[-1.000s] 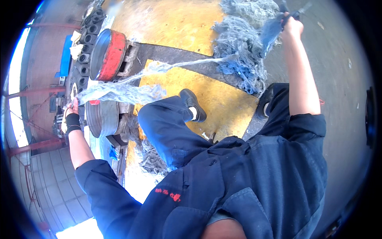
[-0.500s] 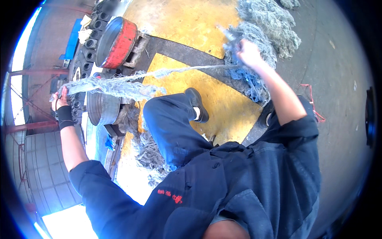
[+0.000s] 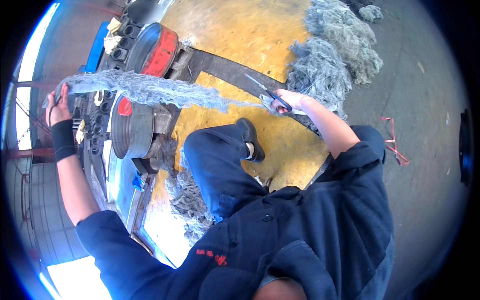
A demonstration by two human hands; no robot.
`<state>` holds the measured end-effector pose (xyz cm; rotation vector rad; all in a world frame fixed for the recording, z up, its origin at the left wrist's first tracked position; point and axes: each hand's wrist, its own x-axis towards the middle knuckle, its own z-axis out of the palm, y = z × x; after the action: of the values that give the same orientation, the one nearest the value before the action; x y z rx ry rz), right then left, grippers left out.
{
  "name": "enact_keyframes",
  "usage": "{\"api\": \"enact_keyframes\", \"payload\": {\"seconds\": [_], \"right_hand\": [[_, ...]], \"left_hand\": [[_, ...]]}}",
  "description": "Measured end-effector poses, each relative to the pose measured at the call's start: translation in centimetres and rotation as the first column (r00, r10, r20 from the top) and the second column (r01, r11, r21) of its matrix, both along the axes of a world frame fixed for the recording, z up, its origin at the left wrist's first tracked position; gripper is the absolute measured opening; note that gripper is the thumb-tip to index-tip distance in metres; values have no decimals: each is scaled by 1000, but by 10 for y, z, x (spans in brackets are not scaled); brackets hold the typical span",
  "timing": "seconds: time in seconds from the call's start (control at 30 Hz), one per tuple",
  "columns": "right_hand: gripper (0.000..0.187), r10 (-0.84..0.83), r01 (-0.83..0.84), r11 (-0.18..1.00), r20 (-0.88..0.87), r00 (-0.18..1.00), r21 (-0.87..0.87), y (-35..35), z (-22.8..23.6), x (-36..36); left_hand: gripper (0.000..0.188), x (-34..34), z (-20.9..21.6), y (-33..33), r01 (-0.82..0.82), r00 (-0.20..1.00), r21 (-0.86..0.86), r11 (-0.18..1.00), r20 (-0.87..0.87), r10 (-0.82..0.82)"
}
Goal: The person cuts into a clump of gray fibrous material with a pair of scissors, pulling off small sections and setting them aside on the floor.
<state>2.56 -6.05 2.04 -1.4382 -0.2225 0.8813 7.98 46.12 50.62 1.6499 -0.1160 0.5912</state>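
My left hand [image 3: 59,106], with a black band round its wrist, is raised at the far left and grips one end of a long strip of tangled grey-blue netting [image 3: 150,89]. The strip stretches across to the right and thins to a narrow strand near my right hand [image 3: 292,101]. That hand is closed round the dark handle of a pair of scissors [image 3: 276,98], whose blade points up and left. The thin end of the netting meets the right hand, but the exact hold is hidden. Just beyond it lies a heap of grey netting [image 3: 322,70].
A red-rimmed drum [image 3: 161,50] and a grey metal drum [image 3: 134,131] stand at the left beside rows of dark cylinders. Yellow boards [image 3: 225,30] cover part of the floor. More tangled netting [image 3: 187,197] lies by my left leg. Red cord [image 3: 392,137] lies at the right.
My right hand has moved left and nearer with the scissors, away from the heap. My left hand has moved further left. The netting strip now looks fuller and its thin strand shorter.
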Motion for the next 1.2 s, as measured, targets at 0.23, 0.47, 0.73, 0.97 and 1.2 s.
{"api": "enact_keyframes", "payload": {"seconds": [0.23, 0.47, 0.73, 0.97, 1.2], "right_hand": [[17, -293, 370, 868, 259, 920, -332, -47, -15, 2], [38, -632, 754, 296, 471, 615, -587, -154, -52, 22], [37, -556, 812, 105, 643, 527, -575, -166, 18, 6], [41, -654, 744, -171, 639, 405, -645, -234, -28, 18], [20, -794, 973, 194, 561, 233, -129, -303, -68, 46]], "left_hand": [[27, 7, -24, 99, -461, 878, -68, 885, 108, 466], [29, -39, -15, 188, -459, 866, -191, 867, 122, 485], [18, -102, 16, 258, -606, 749, -353, 713, 48, 661], [17, -226, 54, 326, -805, 562, -153, 573, 114, 819], [20, -305, 46, 339, -875, 461, -80, 478, 165, 872]]}}
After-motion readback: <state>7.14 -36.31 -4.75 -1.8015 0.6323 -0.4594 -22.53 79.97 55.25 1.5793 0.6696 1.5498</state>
